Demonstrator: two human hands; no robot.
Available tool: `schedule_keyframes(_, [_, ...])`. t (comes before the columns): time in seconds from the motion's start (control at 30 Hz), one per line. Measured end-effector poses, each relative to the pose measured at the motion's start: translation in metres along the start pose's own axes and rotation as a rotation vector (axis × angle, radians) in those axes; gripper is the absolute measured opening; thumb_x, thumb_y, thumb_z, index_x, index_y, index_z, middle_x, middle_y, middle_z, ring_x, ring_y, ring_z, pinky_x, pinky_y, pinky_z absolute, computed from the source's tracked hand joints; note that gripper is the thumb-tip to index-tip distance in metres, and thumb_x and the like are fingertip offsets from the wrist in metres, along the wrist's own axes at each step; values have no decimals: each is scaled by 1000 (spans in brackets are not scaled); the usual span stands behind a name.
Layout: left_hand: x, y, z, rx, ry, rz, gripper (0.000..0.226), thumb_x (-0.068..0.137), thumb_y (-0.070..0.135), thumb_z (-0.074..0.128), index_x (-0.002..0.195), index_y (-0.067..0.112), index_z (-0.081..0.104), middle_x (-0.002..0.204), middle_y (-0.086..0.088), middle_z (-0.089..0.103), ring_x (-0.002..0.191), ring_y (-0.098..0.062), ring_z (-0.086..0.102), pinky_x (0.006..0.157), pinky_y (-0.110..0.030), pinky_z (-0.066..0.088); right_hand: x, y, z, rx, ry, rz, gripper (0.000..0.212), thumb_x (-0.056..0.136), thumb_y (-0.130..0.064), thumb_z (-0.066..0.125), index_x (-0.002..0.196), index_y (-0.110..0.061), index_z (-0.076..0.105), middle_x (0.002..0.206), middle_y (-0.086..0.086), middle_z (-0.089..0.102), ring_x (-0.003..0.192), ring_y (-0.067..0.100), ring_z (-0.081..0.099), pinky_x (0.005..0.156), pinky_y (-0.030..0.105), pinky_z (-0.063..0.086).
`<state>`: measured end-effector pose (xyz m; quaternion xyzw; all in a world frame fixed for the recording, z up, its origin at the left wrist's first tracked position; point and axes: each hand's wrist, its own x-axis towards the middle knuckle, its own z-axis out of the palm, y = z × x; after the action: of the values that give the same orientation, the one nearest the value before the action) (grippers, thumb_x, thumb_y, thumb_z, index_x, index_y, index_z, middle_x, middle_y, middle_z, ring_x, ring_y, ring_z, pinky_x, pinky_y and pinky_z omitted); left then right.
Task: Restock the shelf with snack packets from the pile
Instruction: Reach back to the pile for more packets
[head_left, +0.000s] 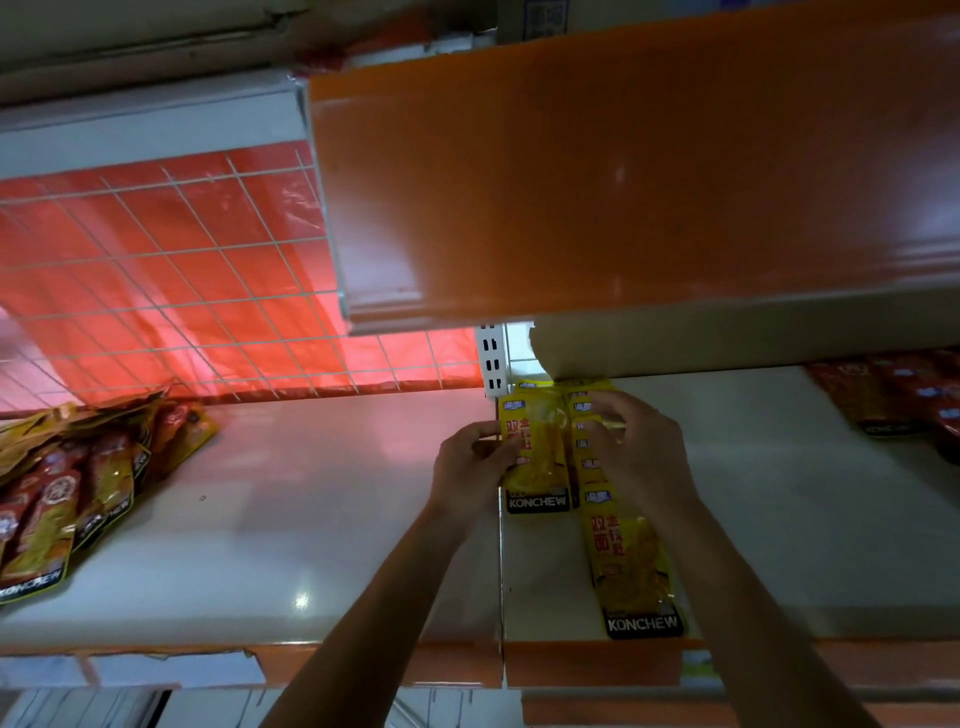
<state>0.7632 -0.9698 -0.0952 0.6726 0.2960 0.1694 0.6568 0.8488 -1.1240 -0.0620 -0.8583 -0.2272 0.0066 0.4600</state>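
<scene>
shelf (311, 519): white board, orange front strip.
yellow row (636, 561): packets overlapped front to back, right of the seam.
left hand (470, 462): pinches left edge of yellow packet (537, 452), which lies flat beside the row.
right hand (639, 447): fingers curled on yellow row's rear packets.
pile (78, 493): on shelf, far left, well apart.
red packets (893, 395): far right.
wire grid (182, 270): behind the shelf.

- left hand (470, 467) pinches the left edge of a yellow packet (537, 457) at the back of the white shelf (311, 493).
- right hand (636, 449) curls its fingers onto the overlapping packet row (631, 561) just beside it.
- mixed pile (78, 493) lies far left.
</scene>
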Motion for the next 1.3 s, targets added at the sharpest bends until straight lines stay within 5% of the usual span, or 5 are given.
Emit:
schedule_keyframes(0.37, [-6,-5,-5,542,7,59,19,81,36,74,91,22,67,77,11,67,71,-6,66,69,-27,57,-1,12,14,-269,-130,-56,34,90,-16,55,124,-16,61,123,4,61,112,19,55,82,22,37])
schedule_keyframes(0.63, [-8,1,4,681,0,41,34,85,42,68,110,19,63,90,4,69,71,-7,62,62,-19,48,-1,9,14,-302,-120,-52,35,89,-16,56,124,-17,61,121,3,62,110,21,56,83,24,39])
schedule_keyframes(0.83, [-6,0,6,707,-22,44,38,86,44,66,113,17,63,96,-2,72,85,-16,68,85,-35,55,1,1,15,-329,-102,-75,36,88,-15,58,124,-16,61,123,4,62,112,22,55,87,26,40])
schedule_keyframes(1.17, [-3,5,-35,904,136,194,35,94,44,54,120,21,62,113,3,69,98,-12,64,87,-25,48,-9,-38,70,-280,-184,-194,37,89,-19,57,126,-17,59,126,3,60,119,21,51,97,29,37])
schedule_keyframes(1.3, [-5,4,-71,998,243,255,38,96,42,51,129,24,57,133,6,58,117,-11,56,102,-27,42,-16,-61,106,-290,-248,-269,40,92,-22,56,132,-21,54,135,-2,55,127,15,46,106,26,33])
